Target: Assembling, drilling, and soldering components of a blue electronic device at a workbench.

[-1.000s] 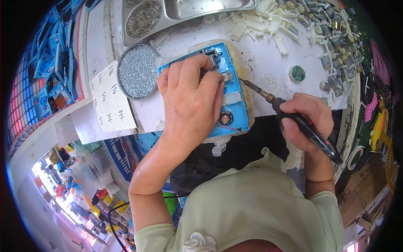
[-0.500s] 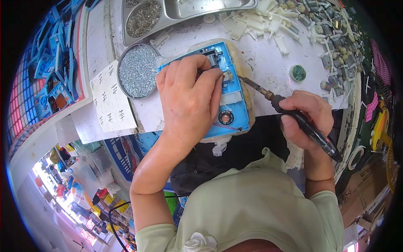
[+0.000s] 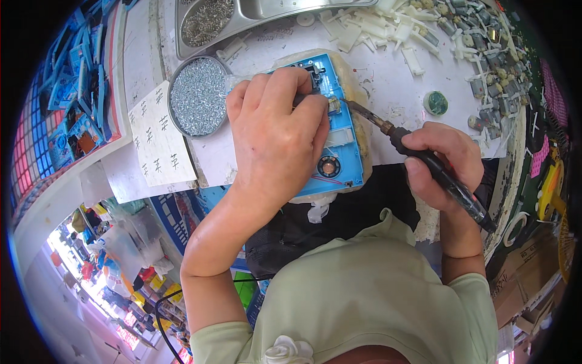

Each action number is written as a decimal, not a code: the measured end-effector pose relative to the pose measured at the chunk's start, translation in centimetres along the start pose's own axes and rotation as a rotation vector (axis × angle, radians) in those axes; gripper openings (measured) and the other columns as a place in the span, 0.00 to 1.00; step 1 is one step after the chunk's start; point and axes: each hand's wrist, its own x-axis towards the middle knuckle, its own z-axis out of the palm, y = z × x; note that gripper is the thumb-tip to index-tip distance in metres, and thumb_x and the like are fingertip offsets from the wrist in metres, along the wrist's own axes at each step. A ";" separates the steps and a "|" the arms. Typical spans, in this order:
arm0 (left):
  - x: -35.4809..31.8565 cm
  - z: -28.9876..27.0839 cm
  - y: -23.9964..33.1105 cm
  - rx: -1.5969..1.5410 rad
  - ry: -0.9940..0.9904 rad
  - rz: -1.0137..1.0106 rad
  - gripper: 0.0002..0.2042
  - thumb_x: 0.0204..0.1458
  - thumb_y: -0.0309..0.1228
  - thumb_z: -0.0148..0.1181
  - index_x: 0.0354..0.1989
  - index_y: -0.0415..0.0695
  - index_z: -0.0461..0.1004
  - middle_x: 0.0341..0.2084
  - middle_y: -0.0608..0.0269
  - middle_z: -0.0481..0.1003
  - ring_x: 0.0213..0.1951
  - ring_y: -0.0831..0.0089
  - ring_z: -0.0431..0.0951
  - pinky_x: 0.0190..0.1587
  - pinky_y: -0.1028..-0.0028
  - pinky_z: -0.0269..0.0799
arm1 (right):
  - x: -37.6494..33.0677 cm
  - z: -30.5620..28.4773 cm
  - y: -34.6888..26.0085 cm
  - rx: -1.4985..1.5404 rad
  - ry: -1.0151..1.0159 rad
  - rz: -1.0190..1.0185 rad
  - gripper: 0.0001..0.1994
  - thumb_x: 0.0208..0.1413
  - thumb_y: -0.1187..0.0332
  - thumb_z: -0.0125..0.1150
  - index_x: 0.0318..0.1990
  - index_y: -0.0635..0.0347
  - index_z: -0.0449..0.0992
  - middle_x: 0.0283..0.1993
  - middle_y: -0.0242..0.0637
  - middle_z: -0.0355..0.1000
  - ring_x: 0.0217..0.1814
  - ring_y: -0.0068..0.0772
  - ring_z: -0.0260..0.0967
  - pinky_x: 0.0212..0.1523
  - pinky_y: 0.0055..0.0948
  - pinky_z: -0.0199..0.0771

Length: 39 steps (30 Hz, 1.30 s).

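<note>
A blue plastic housing (image 3: pixel 350 158) lies open side up on a pale, lumpy pad (image 3: pixel 359 130). Across its left half rests my left hand (image 3: pixel 273 133), with thumb and index finger pinched together. What they grip, if anything, is hidden behind the fingers. My right hand (image 3: pixel 445 161) holds a soldering iron (image 3: pixel 397 133) by its black handle, the tip pointing up and left. That tip is at a small metal part (image 3: pixel 334 105) near the housing's right side; whether they touch I cannot tell. A round speaker (image 3: pixel 328 166) with red wires sits in the near end.
Left of the housing stand a round dish of small screws (image 3: pixel 199 97) and a written paper sheet (image 3: pixel 160 139). A metal tray (image 3: pixel 254 15) holds springs at the back. White plastic parts (image 3: pixel 400 30), small motors (image 3: pixel 485 79) and a green-filled round tin (image 3: pixel 435 103) lie to the right.
My left hand has shifted slightly right over the housing. The iron's tip has come a little further left, to the small metal part. The whole view has shifted slightly.
</note>
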 end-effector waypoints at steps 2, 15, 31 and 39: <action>0.0 0.0 0.0 0.007 -0.007 -0.001 0.07 0.37 0.25 0.68 0.26 0.46 0.77 0.35 0.65 0.72 0.39 0.63 0.72 0.48 0.59 0.62 | 0.1 0.1 0.0 0.001 -0.001 -0.009 0.12 0.49 0.72 0.69 0.42 0.61 0.78 0.27 0.36 0.77 0.22 0.34 0.73 0.26 0.28 0.71; 0.8 -0.9 0.7 0.106 -0.114 0.021 0.09 0.37 0.21 0.70 0.28 0.46 0.79 0.36 0.65 0.73 0.39 0.63 0.76 0.51 0.58 0.64 | 0.3 0.2 0.1 0.006 -0.020 -0.009 0.12 0.49 0.72 0.69 0.42 0.61 0.78 0.29 0.36 0.78 0.23 0.33 0.74 0.27 0.27 0.73; 0.9 -0.5 0.7 0.132 -0.076 0.052 0.08 0.36 0.22 0.68 0.25 0.46 0.76 0.34 0.66 0.73 0.38 0.63 0.76 0.49 0.61 0.63 | -0.6 1.0 0.3 -0.128 0.019 -0.145 0.20 0.36 0.79 0.69 0.41 0.53 0.80 0.19 0.29 0.64 0.17 0.33 0.62 0.18 0.30 0.61; 0.8 -0.5 0.7 0.140 -0.079 0.051 0.08 0.36 0.22 0.68 0.25 0.46 0.76 0.35 0.66 0.73 0.38 0.63 0.76 0.50 0.61 0.63 | -0.4 1.0 0.2 -0.125 -0.008 -0.148 0.19 0.36 0.78 0.69 0.41 0.52 0.79 0.18 0.28 0.63 0.17 0.34 0.62 0.18 0.30 0.60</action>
